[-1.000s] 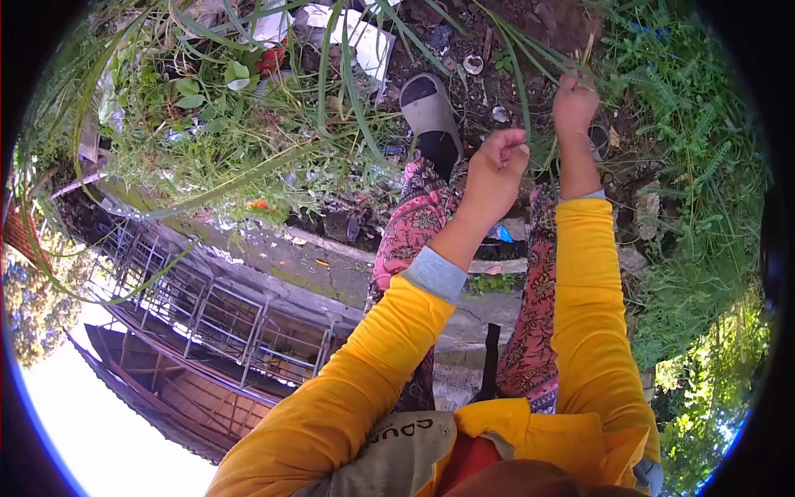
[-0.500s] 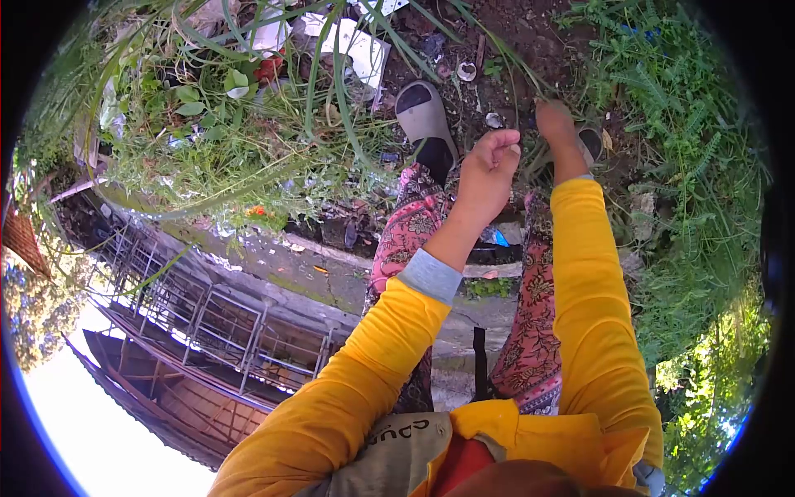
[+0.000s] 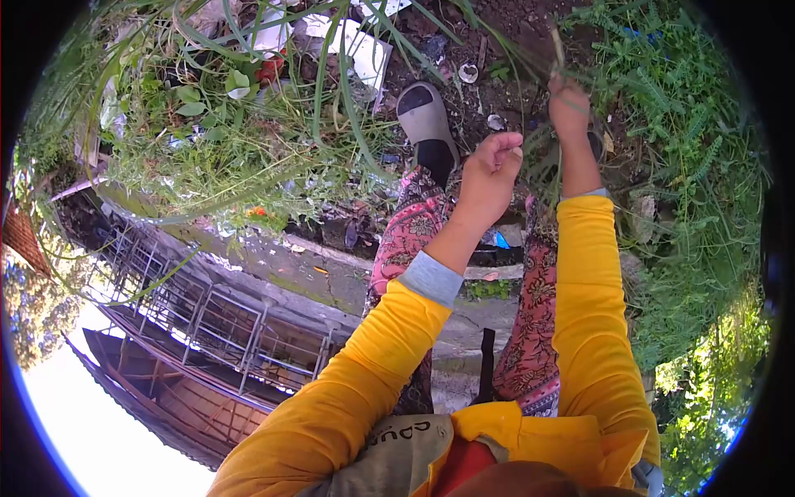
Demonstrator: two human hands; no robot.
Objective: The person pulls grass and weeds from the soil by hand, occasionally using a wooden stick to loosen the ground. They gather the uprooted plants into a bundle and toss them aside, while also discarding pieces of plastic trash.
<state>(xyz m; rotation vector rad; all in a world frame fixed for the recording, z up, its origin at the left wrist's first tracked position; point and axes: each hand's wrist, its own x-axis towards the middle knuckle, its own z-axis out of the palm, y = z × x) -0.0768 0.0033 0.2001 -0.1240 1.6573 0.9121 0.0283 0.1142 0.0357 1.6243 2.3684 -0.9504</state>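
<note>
My left hand (image 3: pixel 489 178) is closed in a pinch, its fingertips at the end of a thin grass blade (image 3: pixel 521 103) that runs down to them. Further out to the right, my right hand (image 3: pixel 570 112) forms a fist around a pale stalk (image 3: pixel 557 45) that sticks out past the knuckles. Blurred greenery hangs beside that wrist, partly over my right shoe (image 3: pixel 595 145). My left shoe (image 3: pixel 426 116), a grey slide over a dark sock, stands on the soil left of my hands.
Dense green weeds (image 3: pixel 679 157) grow on the right, and long-leaved grass (image 3: pixel 339 83) on the left. White sheet scraps (image 3: pixel 364 54) and small litter lie on the dark soil (image 3: pixel 513 41). Behind me run a concrete ledge (image 3: pixel 323 286), a metal railing (image 3: pixel 248 323) and a roofed structure (image 3: pixel 199 398).
My right hand has moved slightly right and back toward me, and the pale stalk now shows beyond its fist. The left hand has barely shifted and keeps its pinch.
</note>
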